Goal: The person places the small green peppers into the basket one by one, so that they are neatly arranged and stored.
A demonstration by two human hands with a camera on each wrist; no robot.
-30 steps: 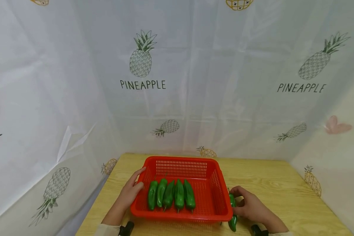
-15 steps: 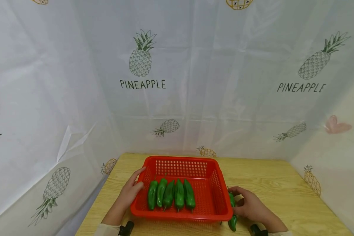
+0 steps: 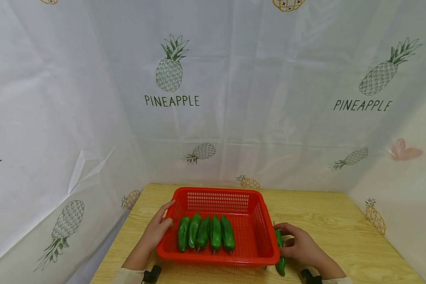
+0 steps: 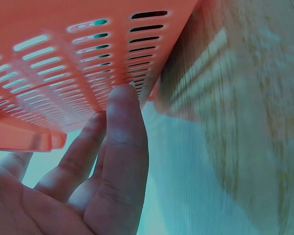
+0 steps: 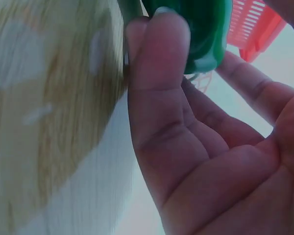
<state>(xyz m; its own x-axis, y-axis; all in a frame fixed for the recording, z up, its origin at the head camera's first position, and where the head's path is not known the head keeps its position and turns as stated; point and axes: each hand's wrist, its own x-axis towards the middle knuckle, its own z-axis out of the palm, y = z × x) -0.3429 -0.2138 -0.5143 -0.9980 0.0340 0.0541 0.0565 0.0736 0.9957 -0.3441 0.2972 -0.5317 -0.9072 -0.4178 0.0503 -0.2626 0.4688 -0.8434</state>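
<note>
A red plastic basket (image 3: 248,236) with slotted walls stands on the table, and several long green peppers (image 3: 215,234) lie side by side in its left half. My left hand (image 3: 155,230) is at the basket's left side. In the left wrist view its nearly straight fingers (image 4: 122,132) touch the outer wall below the rim. Just outside the basket's right wall, my right hand (image 3: 299,246) holds a green pepper (image 3: 278,238) between thumb and fingers. More green shows below the thumb; I cannot tell whether it is the same pepper. The right wrist view shows fingers (image 5: 161,63) against the glossy green pepper (image 5: 206,29).
A light wood table (image 3: 340,232) extends to the right of the right hand. White curtains (image 3: 262,86) printed with pineapples hang behind and at both sides. A small dark tip pokes out under the basket's front right corner.
The right hand and the pepper have shifted very slightly away from me along the basket's right side. The left hand, the basket and its peppers stay in place.
</note>
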